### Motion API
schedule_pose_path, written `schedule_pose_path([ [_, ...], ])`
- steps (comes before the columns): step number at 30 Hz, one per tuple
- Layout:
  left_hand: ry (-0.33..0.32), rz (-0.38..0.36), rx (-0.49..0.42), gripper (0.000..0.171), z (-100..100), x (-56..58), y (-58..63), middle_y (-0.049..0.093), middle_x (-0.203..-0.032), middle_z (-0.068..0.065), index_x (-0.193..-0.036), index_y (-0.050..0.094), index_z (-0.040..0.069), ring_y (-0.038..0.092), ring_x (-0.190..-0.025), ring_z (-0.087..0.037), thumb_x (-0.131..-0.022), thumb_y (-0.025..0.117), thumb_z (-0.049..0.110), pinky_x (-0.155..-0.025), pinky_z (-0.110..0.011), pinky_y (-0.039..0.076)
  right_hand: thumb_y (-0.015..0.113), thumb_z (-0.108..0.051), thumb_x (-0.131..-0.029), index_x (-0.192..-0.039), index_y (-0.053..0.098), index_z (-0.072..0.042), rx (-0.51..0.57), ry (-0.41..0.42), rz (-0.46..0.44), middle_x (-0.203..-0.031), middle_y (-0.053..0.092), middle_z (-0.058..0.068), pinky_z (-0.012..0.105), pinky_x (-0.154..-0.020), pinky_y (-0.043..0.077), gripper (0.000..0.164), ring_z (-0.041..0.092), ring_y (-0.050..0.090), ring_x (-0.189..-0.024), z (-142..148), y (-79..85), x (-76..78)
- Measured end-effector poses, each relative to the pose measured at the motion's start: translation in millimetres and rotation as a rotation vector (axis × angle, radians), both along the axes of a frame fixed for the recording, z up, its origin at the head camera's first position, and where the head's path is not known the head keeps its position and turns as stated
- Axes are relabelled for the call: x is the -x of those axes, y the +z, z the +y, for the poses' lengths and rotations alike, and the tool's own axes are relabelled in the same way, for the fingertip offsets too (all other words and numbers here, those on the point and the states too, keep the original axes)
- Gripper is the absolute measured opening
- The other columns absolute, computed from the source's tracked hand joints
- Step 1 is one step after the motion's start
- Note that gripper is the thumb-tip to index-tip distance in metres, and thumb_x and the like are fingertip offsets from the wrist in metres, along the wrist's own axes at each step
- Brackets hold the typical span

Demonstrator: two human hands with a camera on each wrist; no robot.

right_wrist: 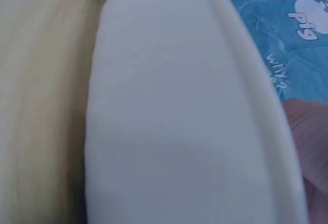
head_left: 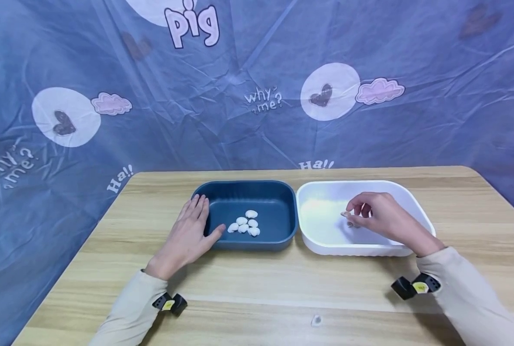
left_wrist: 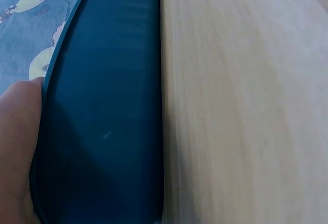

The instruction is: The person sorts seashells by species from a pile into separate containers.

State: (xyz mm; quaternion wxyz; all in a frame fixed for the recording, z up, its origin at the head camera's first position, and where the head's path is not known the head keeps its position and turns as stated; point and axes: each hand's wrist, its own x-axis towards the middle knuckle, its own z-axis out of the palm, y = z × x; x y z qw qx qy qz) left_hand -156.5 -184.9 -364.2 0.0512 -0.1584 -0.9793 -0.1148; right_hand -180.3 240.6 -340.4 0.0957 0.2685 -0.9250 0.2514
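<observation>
My left hand (head_left: 184,236) rests on the left end of a dark blue tray (head_left: 278,211), fingers extended on the rim and thumb over the near side. Several small white seashells (head_left: 244,228) lie together on that tray's floor. Over the white tray (head_left: 321,230) to the right, my right hand (head_left: 380,215) pinches a small pale seashell (head_left: 345,214) between thumb and fingertips. Just below its fingers, at least one more small piece is partly hidden. The wrist views mostly show the outer walls of the blue tray (left_wrist: 107,101) and the white tray (right_wrist: 174,101).
Both trays stand side by side on a wooden table (head_left: 257,283). A small translucent piece (head_left: 316,320) lies near the table's front edge. Behind the table hangs a blue printed cloth (head_left: 222,129). Each sleeve carries a black wrist device.
</observation>
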Motion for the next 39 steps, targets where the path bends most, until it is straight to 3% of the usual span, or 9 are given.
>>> schedule_pose_path([
  [8,-0.001,0.012,0.009,0.084,-1,1.1,-0.7,0.022,-0.154,-0.027,-0.146,0.025,-0.012,0.012,-0.145,-0.039,-0.096,0.047,0.052,-0.118,-0.047,0.007,0.076,-0.003,-0.078,-0.08,0.069,-0.009,-0.036,-0.019,-0.084,-0.068,0.056,-0.009,0.024,-0.058,0.043,0.01,0.005,0.049,-0.064,1,-11.7,5.8],
  [17,0.005,0.007,0.015,0.085,-2,-0.6,-0.4,0.022,-0.154,-0.026,-0.147,0.025,-0.011,0.012,-0.146,-0.038,-0.096,0.046,0.053,-0.119,-0.046,0.007,0.071,0.001,-0.075,-0.075,0.068,-0.011,-0.047,-0.009,-0.065,-0.064,0.049,-0.01,0.025,-0.056,0.039,0.012,0.005,0.043,-0.06,-6,-21.1,8.2],
  [27,0.002,0.005,0.014,0.083,-1,-1.1,0.4,0.023,-0.154,-0.026,-0.146,0.027,-0.012,0.015,-0.145,-0.037,-0.096,0.048,0.052,-0.118,-0.046,0.007,0.076,-0.004,-0.077,-0.075,0.068,-0.011,-0.105,-0.016,-0.136,-0.062,0.05,-0.009,0.025,-0.057,0.039,0.011,0.006,0.044,-0.06,-16,-22.0,10.6],
  [39,0.001,0.01,0.003,0.083,0,0.1,-1.0,0.023,-0.154,-0.026,-0.146,0.027,-0.011,0.014,-0.145,-0.038,-0.096,0.047,0.052,-0.118,-0.046,0.008,0.076,-0.009,-0.078,-0.075,0.069,-0.011,-0.146,-0.067,-0.161,-0.063,0.055,-0.009,0.027,-0.059,0.042,0.009,0.008,0.048,-0.061,-15,-19.0,7.5],
])
